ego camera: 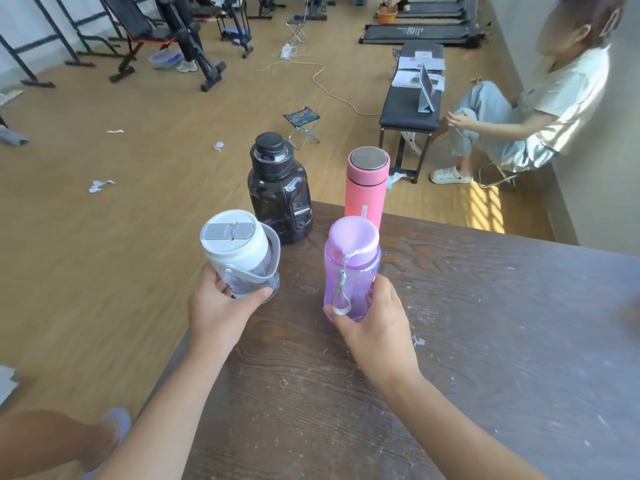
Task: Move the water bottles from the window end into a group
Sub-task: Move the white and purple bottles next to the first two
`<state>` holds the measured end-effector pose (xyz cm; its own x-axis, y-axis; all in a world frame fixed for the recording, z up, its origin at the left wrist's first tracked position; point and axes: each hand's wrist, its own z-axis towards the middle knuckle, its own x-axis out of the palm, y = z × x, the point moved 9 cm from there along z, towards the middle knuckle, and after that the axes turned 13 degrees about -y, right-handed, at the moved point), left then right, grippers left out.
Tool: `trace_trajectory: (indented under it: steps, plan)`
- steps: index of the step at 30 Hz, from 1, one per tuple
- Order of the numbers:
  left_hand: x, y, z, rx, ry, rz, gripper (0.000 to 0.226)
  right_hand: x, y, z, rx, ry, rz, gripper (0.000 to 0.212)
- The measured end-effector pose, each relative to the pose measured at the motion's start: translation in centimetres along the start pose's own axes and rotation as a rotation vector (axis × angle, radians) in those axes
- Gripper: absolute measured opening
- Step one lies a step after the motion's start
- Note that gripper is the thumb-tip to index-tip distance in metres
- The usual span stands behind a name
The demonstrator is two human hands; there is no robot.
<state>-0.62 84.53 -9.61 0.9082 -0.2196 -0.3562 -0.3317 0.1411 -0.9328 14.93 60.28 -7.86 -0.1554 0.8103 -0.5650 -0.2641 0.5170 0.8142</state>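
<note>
My left hand [216,311] grips a clear bottle with a white-grey lid and grey strap [239,252] at the table's left edge. My right hand [375,322] holds a purple translucent bottle [349,268] around its lower body. Behind them a large black jug [278,190] stands at the far left corner of the dark wooden table [485,341]. A pink flask with a metal top [366,187] stands upright to the right of the jug, just behind the purple bottle.
The table's far edge runs right behind the jug and the flask. A person sits on a stool [519,112] by the wall at the right. A black bench [412,98], a small folding stool [302,123] and gym equipment stand on the wooden floor beyond.
</note>
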Motion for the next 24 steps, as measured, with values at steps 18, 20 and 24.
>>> trace_trajectory:
  steps: [18,20,24]
  plan:
    - [9.3,-7.1,-26.2,0.384,0.288,0.423,0.047,-16.8,-10.4,-2.8,-0.046,0.150,-0.318,0.044]
    - [12.8,-9.1,-30.1,0.414,0.407,0.357,0.048,-21.9,-13.6,-3.3,-0.001,0.102,-0.333,0.043]
    - [19.7,-12.3,-37.7,0.434,0.574,0.293,0.048,-32.0,-20.4,-4.8,0.107,0.012,-0.358,0.042]
